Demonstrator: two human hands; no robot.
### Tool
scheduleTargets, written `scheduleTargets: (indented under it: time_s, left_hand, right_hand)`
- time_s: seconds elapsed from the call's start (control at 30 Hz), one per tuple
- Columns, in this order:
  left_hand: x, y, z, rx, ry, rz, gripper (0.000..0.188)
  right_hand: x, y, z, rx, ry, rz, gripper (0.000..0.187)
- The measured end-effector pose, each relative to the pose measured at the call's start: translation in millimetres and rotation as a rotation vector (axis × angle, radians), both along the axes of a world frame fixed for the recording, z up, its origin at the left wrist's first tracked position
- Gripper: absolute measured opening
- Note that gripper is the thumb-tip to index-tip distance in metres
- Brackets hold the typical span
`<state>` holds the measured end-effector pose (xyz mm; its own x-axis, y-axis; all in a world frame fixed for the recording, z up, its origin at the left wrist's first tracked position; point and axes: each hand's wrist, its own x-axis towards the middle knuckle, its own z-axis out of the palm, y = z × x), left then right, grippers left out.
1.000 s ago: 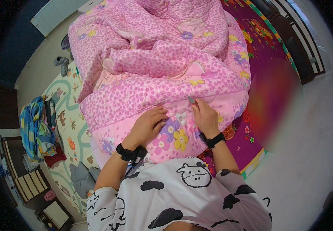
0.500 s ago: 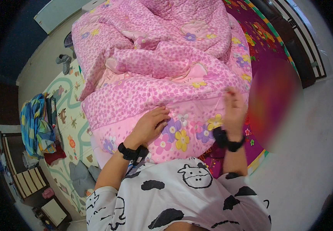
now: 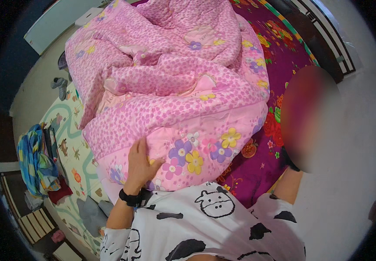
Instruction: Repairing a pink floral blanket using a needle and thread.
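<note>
A pink quilt (image 3: 175, 82) with flowers and spots lies rumpled across the bed, its plain pink border nearest me. My left hand (image 3: 142, 166) rests on that border near its left end, fingers stretched out and thumb apart, holding nothing. The dark band on my left wrist shows below it. At the right, my right forearm (image 3: 287, 185) reaches out past the quilt. A blurred patch hides my right hand, so its fingers cannot be made out. Under the quilt, a dark purple flowered sheet (image 3: 257, 174) shows along the right side.
To the left lies a pale patterned mat (image 3: 72, 148) with a heap of blue and yellow cloth (image 3: 33, 158) and a grey cloth (image 3: 92, 213). Grey slippers (image 3: 59, 87) sit on the floor beyond. A dark headboard-like frame (image 3: 314, 43) stands at the far right.
My right hand has moved right, off the quilt and behind the blurred patch. My left hand has shifted left along the border, its fingers now pointing away from me. The view has shifted slightly.
</note>
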<state>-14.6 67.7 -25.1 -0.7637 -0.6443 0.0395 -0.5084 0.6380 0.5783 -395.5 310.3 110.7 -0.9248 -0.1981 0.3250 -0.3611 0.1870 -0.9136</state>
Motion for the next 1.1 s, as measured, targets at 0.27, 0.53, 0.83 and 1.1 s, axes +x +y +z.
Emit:
scheduleTargets:
  time_s: [0.27, 0.53, 0.83, 1.1]
  left_hand:
    - [9, -9, -42, 0.099, 0.079, 0.250, 0.028]
    - [103, -106, 45, -0.602, 0.262, 0.352, 0.027]
    - [122, -111, 25, -0.275, -0.342, 0.189, 0.010]
    - [-39, -59, 37, -0.211, 0.338, -0.234, 0.036]
  right_hand:
    - [27, -56, -67, 0.034, -0.140, 0.208, 0.020]
    - [60, -88, -70, 0.095, -0.049, 0.382, 0.020]
    - [132, -135, -94, 0.163, -0.170, 0.624, 0.016]
    - [156, -184, -100, 0.312, 0.052, 0.673, 0.020]
